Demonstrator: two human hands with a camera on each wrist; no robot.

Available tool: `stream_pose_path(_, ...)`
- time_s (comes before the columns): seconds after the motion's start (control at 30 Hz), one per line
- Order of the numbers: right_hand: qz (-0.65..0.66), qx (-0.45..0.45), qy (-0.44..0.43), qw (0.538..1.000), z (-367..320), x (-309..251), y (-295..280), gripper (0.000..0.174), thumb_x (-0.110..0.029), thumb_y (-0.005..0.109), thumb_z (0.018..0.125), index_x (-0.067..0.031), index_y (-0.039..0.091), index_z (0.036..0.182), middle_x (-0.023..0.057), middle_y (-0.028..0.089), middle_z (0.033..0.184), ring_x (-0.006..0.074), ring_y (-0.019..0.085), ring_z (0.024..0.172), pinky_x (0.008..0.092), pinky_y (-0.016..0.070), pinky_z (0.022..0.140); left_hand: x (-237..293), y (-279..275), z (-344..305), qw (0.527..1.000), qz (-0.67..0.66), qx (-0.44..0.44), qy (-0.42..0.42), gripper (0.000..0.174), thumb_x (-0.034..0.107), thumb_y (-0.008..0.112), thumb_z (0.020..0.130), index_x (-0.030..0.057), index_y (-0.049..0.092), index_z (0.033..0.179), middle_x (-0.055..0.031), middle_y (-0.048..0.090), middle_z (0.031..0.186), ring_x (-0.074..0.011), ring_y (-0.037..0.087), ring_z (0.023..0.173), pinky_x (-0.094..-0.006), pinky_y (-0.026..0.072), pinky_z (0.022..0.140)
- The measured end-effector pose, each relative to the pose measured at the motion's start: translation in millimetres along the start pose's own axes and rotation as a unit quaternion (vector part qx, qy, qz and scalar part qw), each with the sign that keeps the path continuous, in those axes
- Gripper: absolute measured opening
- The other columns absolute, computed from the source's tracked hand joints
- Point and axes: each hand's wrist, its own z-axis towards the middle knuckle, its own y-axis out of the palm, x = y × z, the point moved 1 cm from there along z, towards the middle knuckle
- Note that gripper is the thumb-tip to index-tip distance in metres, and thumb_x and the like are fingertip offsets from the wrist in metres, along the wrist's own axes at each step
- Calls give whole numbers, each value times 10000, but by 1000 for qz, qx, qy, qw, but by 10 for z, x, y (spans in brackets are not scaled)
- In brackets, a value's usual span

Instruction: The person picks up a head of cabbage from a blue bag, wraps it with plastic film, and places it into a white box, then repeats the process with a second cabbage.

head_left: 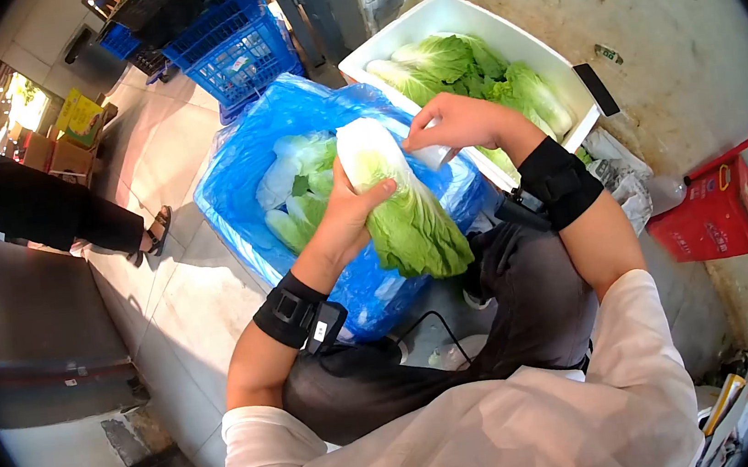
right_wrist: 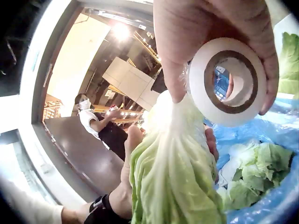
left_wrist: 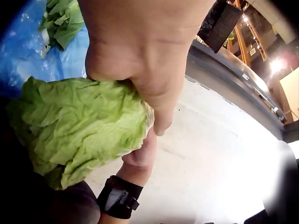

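A napa cabbage (head_left: pixel 397 194), white at its base and green at the leafy end, is gripped by my left hand (head_left: pixel 346 214) with the thumb across its front. It is held tilted above a blue plastic bag (head_left: pixel 240 147). My right hand (head_left: pixel 463 122) holds a roll of clear tape (right_wrist: pixel 229 81), with fingers curled round it close beside the cabbage's white end. In the left wrist view the leafy end of the cabbage (left_wrist: pixel 84 126) fills the lower left. More cabbages (head_left: pixel 298 210) lie inside the blue bag.
A white foam box (head_left: pixel 410 22) with several cabbages stands at the back right. Blue crates (head_left: pixel 234 60) are stacked behind the bag. A red box (head_left: pixel 714 218) sits by the right wall. Another person (right_wrist: pixel 96 119) is near a metal counter (head_left: pixel 41 308) on the left.
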Motion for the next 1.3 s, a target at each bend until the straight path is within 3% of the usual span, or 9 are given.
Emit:
stream_pose_path(0.1,-8,-15,-31,999,56,116,24,516,-480,741,913,-15,742,1136,143,717,1043,190,705,828,328,599,704,-60,18,36,1000,13,5,-11,762,-54,699,890,131,284,1502,-92,503,1376,-233,567,1239,-415,531,1018)
stream_pose_path(0.23,-23,-47,-42,998,-3,55,-6,587,-523,711,932,-31,692,1251,142,710,1132,204,709,866,343,605,728,-74,33,83,998,58,7,34,820,-75,726,844,135,276,1496,-92,500,1368,-239,552,1254,-418,520,1029)
stream_pose_path(0.27,-38,-75,-20,996,-28,-3,-18,578,-479,673,969,-40,639,1344,139,661,1295,206,662,1057,374,614,786,-77,48,82,997,66,24,34,824,-67,742,826,130,289,1485,-90,501,1367,-234,550,1254,-414,514,1032)
stream_pose_path(0.4,-62,-66,-19,996,-89,-17,-12,681,-558,775,855,-25,668,1266,77,702,1180,207,670,977,352,575,767,-101,119,149,989,136,17,55,1024,6,829,778,124,176,1558,-113,458,1429,-236,506,1311,-407,489,1058)
stream_pose_path(0.77,57,-69,-130,987,-278,99,-713,665,-280,889,768,11,633,1308,124,696,1250,202,629,1152,353,470,1031,176,654,716,957,244,-124,97,1265,123,892,778,137,-62,1607,-173,237,1550,-310,374,1431,-449,403,1146)
stream_pose_path(0.9,69,-16,-122,990,-319,92,-1123,688,-239,909,744,5,626,1322,105,694,1244,191,626,1160,352,467,1048,232,757,1068,950,275,-91,115,1108,173,842,852,99,31,1603,-186,169,1604,-311,341,1455,-450,416,1141)
stream_pose_path(1.1,-72,103,-57,990,-42,119,-2182,728,-300,926,699,27,642,1285,143,734,1160,235,696,1035,373,537,926,0,-25,1380,982,173,1,77,498,274,570,1063,123,390,1503,-90,402,1502,-217,447,1365,-414,447,1104)
stream_pose_path(1.17,-325,285,-56,900,93,-15,-2439,690,-334,927,641,3,692,1196,185,746,1119,290,728,991,395,559,874,-148,-421,1356,974,223,41,4,417,271,592,1051,105,486,1419,-53,489,1409,-171,518,1265,-390,467,1056)
stream_pose_path(1.3,-518,364,51,772,737,-86,-2577,609,-328,911,612,-31,730,1112,202,737,1128,320,722,1025,400,568,877,-540,-1130,1326,959,250,118,-65,360,265,599,1041,105,542,1359,-22,557,1278,-144,554,1169,-357,478,983)
